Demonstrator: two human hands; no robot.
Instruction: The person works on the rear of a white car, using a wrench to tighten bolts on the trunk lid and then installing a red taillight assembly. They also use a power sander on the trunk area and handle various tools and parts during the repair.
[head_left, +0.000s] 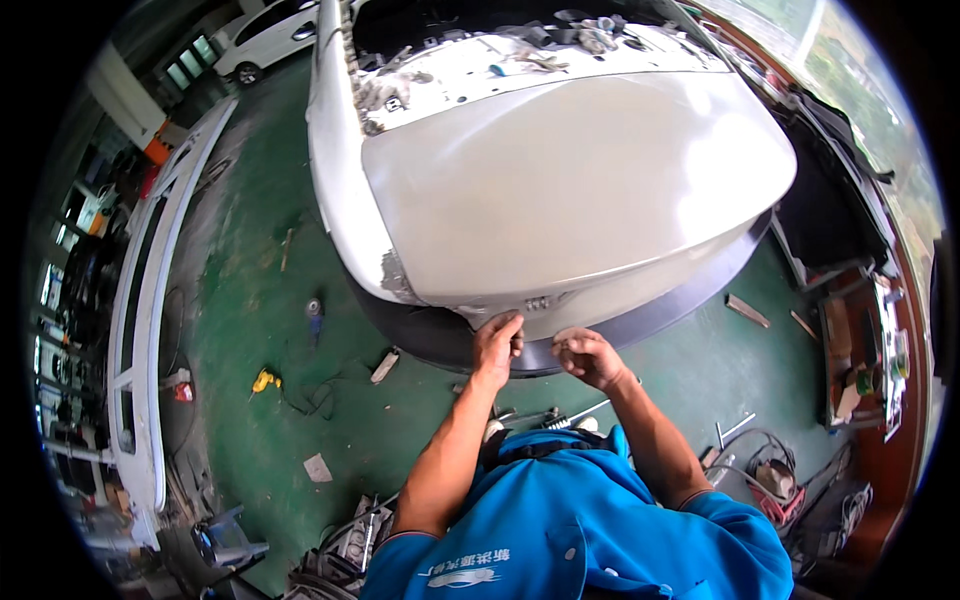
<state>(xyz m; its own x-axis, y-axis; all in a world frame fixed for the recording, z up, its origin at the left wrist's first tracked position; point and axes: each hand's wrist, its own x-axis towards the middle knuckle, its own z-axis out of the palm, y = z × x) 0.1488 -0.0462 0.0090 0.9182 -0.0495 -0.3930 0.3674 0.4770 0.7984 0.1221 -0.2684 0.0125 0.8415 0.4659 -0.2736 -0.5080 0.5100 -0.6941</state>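
My left hand has its fingers curled at the lower left part of the trunk lid of a pale car, beside a dark opening and bare-metal patch. My right hand is a little to the right, just in front of the dark bumper, with fingertips pinched together. What either hand holds is too small or hidden to make out. A short row of small metal pieces sits on the lid just above and between my hands. A grey repair patch marks the left rear body corner.
A yellow drill, a blue power tool, cables and long bars lie on the green floor. A long white frame runs along the left. A cluttered bench is at right, a white car behind.
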